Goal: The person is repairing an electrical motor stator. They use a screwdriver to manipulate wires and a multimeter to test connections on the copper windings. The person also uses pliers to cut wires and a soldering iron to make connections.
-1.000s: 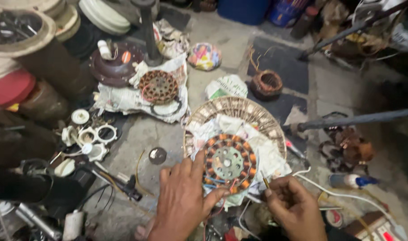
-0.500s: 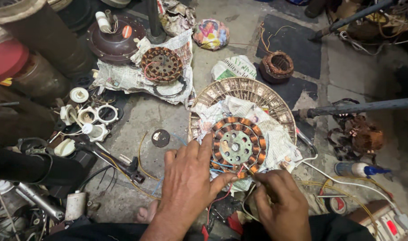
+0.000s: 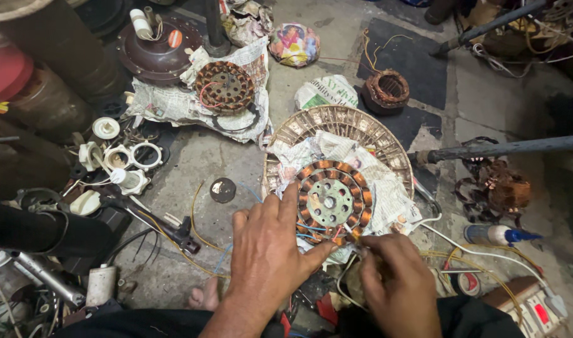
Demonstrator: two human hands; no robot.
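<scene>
Single head view, looking steeply down, close over cluttered floor (image 3: 192, 163); hands at bottom edge

Centre: stator (image 3: 332, 201), copper-orange coils in a ring around a dull grey-green perforated plate; blue and red wires at its lower edge. Under it, printed white-grey newspaper (image 3: 387, 188) on a tan woven basket (image 3: 336, 119). Upper left: second stator (image 3: 224, 86), brown-copper with a red wire. Top centre: multicoloured printed ball (image 3: 294, 44). Left: white plastic rings (image 3: 133, 156). Lower right: blue-capped tube (image 3: 500, 235).
</scene>
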